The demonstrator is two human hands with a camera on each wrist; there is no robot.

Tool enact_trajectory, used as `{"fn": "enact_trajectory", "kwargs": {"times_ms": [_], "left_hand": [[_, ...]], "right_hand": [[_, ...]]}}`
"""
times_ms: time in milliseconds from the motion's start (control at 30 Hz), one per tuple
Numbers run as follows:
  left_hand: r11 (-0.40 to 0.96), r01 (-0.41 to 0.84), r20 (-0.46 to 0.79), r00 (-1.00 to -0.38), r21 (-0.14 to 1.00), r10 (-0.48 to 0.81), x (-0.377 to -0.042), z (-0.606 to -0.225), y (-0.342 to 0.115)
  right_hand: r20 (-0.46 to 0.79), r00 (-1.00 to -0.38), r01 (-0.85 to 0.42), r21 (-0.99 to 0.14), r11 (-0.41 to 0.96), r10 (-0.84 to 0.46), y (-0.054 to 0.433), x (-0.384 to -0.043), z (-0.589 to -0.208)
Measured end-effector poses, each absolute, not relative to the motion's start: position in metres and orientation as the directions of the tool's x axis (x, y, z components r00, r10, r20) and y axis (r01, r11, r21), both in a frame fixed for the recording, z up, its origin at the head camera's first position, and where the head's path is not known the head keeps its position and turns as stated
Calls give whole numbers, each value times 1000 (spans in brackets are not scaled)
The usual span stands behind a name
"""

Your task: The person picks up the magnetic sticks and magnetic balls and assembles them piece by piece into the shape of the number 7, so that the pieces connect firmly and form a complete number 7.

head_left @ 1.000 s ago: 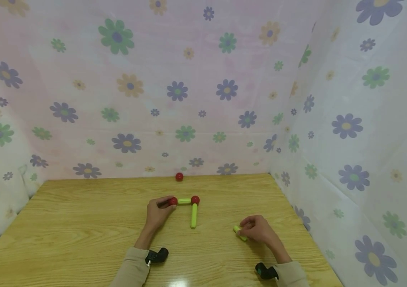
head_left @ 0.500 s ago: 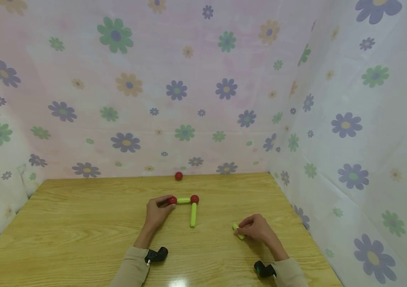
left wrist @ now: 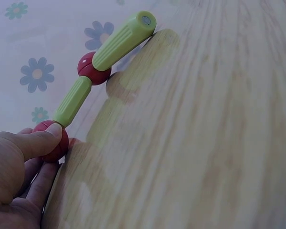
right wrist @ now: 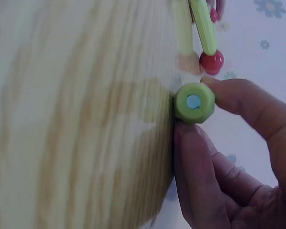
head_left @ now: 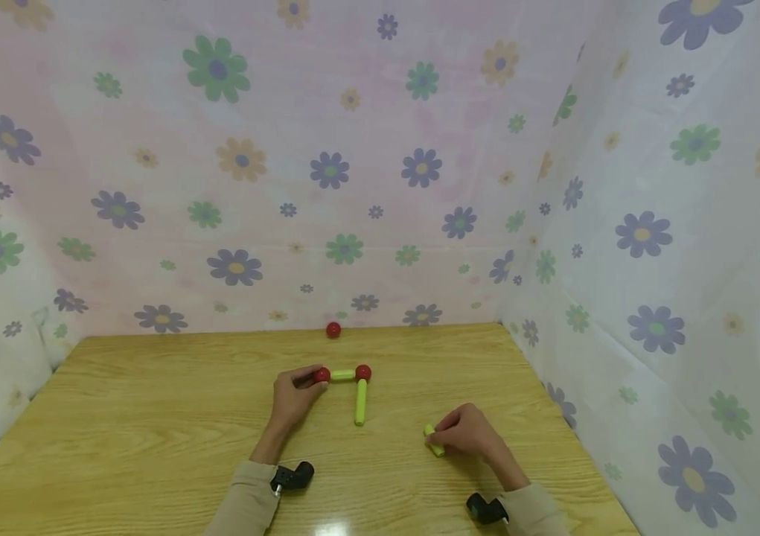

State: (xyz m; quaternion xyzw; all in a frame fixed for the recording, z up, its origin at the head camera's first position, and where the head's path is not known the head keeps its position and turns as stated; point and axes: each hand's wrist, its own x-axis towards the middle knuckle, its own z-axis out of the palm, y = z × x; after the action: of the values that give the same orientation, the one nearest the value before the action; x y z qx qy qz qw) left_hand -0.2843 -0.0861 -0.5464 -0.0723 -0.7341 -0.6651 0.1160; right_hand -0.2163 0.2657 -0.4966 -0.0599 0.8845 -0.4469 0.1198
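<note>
My left hand pinches a red ball between thumb and fingers. From that ball a short green rod runs right to a second red ball. A longer green rod extends from the second ball toward me; its free end shows a metal disc in the left wrist view. My right hand holds a separate green rod by its sides, low at the tabletop. In the right wrist view this rod is seen end-on, with a pale disc in its middle.
A loose red ball lies at the table's back edge, close to the flowered cloth. The wooden table is bounded by cloth at the back and on both sides. Black wrist cameras sit at the cuffs.
My right hand has moved a little left with the green rod, nearer the joined pieces. The left hand and the pieces it holds have stayed in place.
</note>
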Motion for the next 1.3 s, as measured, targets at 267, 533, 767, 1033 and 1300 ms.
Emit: {"fn": "enact_trajectory", "kwargs": {"times_ms": [267, 533, 767, 1033, 1300], "left_hand": [[96, 258, 264, -963, 961, -53, -286, -546, -85], [102, 257, 264, -963, 961, -61, -286, -547, -84], [104, 268, 275, -960, 958, -59, -285, -546, -86], [123, 260, 269, -961, 958, -68, -282, -550, -88], [99, 262, 269, -961, 960, -59, -284, -549, -86]], "right_hand": [[-237, -917, 50, -867, 495, -322, 238, -214, -499], [-316, -866, 152, -905, 398, -388, 225, -207, -500], [-295, -852, 120, -914, 387, -432, 202, -206, -499], [-268, -875, 108, -920, 377, -403, 178, -208, -507], [-267, -891, 121, -919, 375, -367, 169, -212, -507]]}}
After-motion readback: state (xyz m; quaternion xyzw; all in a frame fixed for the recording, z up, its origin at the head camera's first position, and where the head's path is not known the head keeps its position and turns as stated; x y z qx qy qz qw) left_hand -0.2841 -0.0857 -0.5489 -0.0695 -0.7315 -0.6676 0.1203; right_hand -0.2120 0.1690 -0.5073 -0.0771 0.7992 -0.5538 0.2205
